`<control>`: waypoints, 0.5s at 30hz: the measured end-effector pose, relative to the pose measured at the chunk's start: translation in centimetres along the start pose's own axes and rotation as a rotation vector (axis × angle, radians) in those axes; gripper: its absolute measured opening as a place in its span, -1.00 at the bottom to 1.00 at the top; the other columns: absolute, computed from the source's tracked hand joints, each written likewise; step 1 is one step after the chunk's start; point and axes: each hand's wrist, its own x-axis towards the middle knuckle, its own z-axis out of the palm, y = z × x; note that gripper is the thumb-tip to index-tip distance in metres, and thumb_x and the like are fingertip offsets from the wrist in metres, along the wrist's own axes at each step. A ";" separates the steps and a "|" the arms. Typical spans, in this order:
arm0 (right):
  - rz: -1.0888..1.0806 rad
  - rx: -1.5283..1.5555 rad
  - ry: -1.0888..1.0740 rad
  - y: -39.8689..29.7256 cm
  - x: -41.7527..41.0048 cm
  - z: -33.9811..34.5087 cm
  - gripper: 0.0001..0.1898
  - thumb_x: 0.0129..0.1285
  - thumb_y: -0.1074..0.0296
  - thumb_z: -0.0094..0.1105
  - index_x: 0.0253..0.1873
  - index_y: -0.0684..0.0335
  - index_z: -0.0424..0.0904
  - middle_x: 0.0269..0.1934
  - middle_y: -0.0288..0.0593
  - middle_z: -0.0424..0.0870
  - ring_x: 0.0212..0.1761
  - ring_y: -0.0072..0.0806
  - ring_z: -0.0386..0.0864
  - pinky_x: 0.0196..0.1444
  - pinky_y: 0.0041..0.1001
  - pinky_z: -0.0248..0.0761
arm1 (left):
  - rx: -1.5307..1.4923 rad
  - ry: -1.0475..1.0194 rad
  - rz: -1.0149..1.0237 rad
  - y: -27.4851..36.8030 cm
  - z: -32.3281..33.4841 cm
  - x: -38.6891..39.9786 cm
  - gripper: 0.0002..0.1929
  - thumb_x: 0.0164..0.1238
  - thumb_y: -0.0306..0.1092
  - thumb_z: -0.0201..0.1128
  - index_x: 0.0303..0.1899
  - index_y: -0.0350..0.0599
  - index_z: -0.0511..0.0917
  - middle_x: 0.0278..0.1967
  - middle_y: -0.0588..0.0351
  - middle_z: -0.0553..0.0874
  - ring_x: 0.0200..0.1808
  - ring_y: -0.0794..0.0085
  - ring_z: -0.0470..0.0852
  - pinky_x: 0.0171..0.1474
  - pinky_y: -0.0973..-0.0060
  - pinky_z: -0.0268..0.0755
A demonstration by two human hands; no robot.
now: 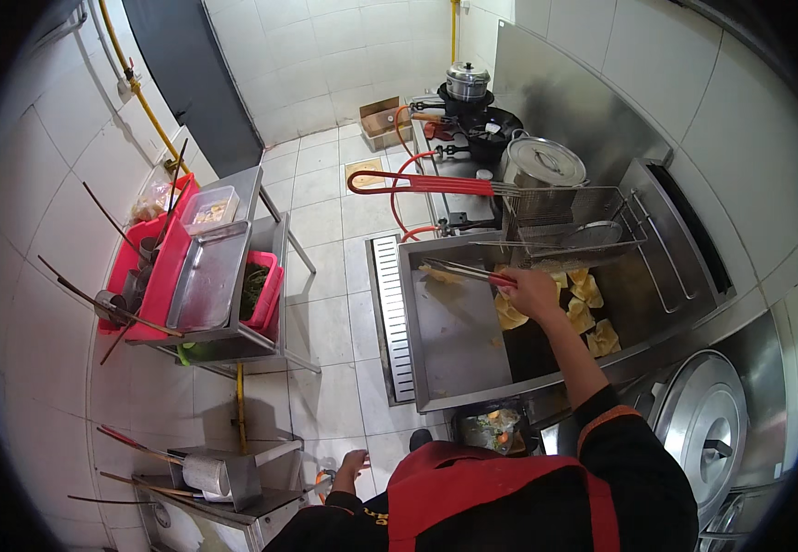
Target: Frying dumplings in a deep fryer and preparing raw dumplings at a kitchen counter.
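Note:
My right hand (pixel 528 293) grips metal tongs (pixel 464 269) by their red handle, above a steel deep fryer (pixel 407 310). A yellow fried piece (pixel 440 274) lies at or just under the tongs' tips; whether they pinch it I cannot tell. Several golden fried pieces (pixel 580 314) are in the dark oil beyond my right hand, and more (pixel 509 312) lie beside it. A wire fry basket (pixel 571 234) with a long red handle rests across the fryer's far side. My left hand (pixel 354 461) hangs low at my side, holding nothing, fingers apart.
Past the fryer stand a lidded steel pot (pixel 543 162) and a black wok (pixel 495 134) on a stove. A steel table at left carries a metal tray (pixel 209 276) and red bins (pixel 164 269). A black bin with scraps (pixel 495 429) sits below the fryer's near edge.

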 end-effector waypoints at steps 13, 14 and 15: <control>-0.274 -0.402 0.022 -2.3 -1.4 -3.0 -0.85 -0.01 0.40 0.10 -0.27 0.14 0.52 -0.40 -0.14 0.56 -0.30 -0.24 0.57 -0.33 -0.29 0.42 | -0.060 -0.010 -0.006 -2.1 0.1 2.2 -0.64 0.21 -0.15 0.00 0.04 0.05 0.38 -0.11 0.20 0.58 -0.24 0.40 0.61 -0.06 0.01 0.14; -0.268 -0.423 0.016 -2.1 -1.5 -2.8 -0.87 -0.01 0.42 0.09 -0.29 0.15 0.52 -0.40 -0.13 0.56 -0.30 -0.24 0.57 -0.34 -0.30 0.42 | -0.042 -0.012 -0.011 -2.3 0.1 2.1 -0.66 0.25 -0.17 -0.04 0.05 0.04 0.38 -0.09 0.21 0.57 -0.22 0.39 0.61 -0.04 -0.05 0.14; -0.265 -0.425 0.016 -2.0 -1.5 -2.9 -0.87 -0.01 0.42 0.09 -0.29 0.15 0.52 -0.40 -0.13 0.56 -0.30 -0.24 0.57 -0.34 -0.30 0.42 | -0.040 -0.015 -0.011 -2.4 0.0 1.9 -0.66 0.25 -0.17 -0.04 0.05 0.04 0.38 -0.09 0.21 0.57 -0.22 0.39 0.61 -0.04 -0.05 0.14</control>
